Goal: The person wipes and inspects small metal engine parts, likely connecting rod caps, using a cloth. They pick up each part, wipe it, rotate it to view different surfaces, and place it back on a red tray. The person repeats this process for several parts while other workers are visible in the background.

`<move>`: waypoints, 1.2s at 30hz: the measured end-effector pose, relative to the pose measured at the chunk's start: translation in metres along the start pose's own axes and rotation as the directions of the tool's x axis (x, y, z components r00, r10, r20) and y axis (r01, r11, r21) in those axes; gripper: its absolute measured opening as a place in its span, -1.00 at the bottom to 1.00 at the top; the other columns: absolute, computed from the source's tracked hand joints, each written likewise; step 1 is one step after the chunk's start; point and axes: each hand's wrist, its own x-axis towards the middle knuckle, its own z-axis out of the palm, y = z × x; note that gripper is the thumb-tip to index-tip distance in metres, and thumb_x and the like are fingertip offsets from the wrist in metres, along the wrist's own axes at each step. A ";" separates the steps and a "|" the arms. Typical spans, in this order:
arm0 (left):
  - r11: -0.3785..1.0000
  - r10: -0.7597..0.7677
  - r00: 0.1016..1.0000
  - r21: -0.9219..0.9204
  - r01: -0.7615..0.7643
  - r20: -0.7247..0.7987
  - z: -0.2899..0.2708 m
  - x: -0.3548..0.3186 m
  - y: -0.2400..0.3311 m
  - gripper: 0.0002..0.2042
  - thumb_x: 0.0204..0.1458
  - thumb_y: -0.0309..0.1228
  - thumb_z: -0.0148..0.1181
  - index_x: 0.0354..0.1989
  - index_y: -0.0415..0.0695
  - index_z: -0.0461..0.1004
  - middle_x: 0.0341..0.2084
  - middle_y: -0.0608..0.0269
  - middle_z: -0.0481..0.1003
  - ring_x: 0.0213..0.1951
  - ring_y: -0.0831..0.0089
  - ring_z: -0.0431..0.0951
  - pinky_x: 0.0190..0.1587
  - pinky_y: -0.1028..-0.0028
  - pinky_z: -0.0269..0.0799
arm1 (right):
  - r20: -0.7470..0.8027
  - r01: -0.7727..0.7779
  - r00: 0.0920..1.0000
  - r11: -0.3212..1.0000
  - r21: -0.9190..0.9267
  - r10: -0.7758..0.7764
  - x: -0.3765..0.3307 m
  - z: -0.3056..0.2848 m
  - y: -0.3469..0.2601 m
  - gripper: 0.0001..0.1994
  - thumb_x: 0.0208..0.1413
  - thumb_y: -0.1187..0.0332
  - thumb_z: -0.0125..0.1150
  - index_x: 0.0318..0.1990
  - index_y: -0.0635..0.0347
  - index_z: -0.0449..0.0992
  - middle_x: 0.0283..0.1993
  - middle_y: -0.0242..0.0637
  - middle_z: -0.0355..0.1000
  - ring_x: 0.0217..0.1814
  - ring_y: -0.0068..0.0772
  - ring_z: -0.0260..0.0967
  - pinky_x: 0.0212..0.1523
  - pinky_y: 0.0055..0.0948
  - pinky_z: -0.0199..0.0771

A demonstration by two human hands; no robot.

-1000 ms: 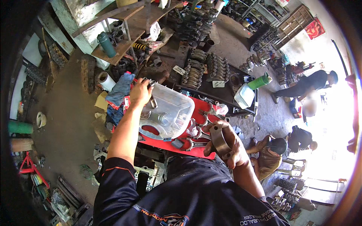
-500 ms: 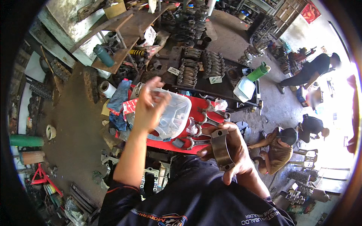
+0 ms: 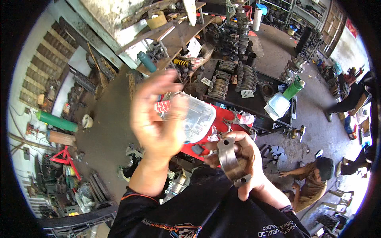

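- the right hand (image 3: 254,164) holds a curved metal cap (image 3: 227,159), its fingers bent around the back and the thumb low on the near end.
- this cap, a half-ring with a bolt hole in the lug at each end, is tilted, its smooth inner face turned up; in the view it lies in front of the shirt, just beside the near edge of the red surface.
- the left hand (image 3: 152,129) is raised and blurred, its fingers spread wide with the thumb well apart from the rest; in the view it covers part of a clear plastic box (image 3: 200,117), and whether it touches the box i cannot tell.
- the box lies on the red surface (image 3: 189,151), with a red and white packet (image 3: 162,106) showing behind the left hand.
- right of the box are metal rods with ringed ends (image 3: 228,125), a clear plastic bag (image 3: 247,118) and a small grey block (image 3: 197,148).
- farther off, a black surface (image 3: 262,93) carries two rows of metal caps (image 3: 220,84), a white tag (image 3: 247,94), a pale container (image 3: 277,106) and a green bottle (image 3: 293,87).
- at lower right, a co-worker in a brown shirt and dark cap (image 3: 310,186) is low to the floor.
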 end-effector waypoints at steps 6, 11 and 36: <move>0.991 0.111 0.989 0.065 -0.118 0.094 0.029 -0.004 0.053 -0.70 0.26 -0.35 0.10 0.06 -0.28 0.40 -0.05 -0.07 0.50 -0.21 0.34 0.57 -0.13 0.39 0.49 | 0.269 0.174 0.944 0.981 0.083 -0.190 -0.030 -0.023 -0.033 0.30 -0.62 0.24 0.79 0.38 0.06 -0.04 0.46 0.06 0.07 0.24 -0.15 0.41 0.24 -0.17 0.46; 0.971 0.233 0.899 -0.047 -0.232 0.372 0.062 -0.028 0.097 -0.53 0.10 0.02 0.30 -0.11 -0.19 0.54 -0.37 0.18 0.55 -0.42 0.39 0.53 -0.41 0.44 0.42 | 0.333 0.315 0.889 0.948 0.054 -0.314 -0.044 -0.038 -0.054 0.28 -0.64 0.22 0.81 0.36 0.11 0.04 0.43 0.04 0.11 0.32 -0.16 0.31 0.29 -0.14 0.38; 0.293 -0.956 0.274 0.423 0.857 0.109 -0.026 -0.223 -0.002 -0.70 0.28 -0.16 0.14 -0.19 -0.18 0.55 -0.46 0.41 0.56 -0.55 0.69 0.38 -0.49 0.54 0.31 | -0.678 -0.011 0.695 0.945 0.326 0.242 -0.143 -0.165 -0.005 -0.21 0.07 -0.52 -0.15 -0.04 0.02 0.55 -0.23 -0.26 0.44 -0.17 -0.23 0.42 -0.34 -0.17 0.48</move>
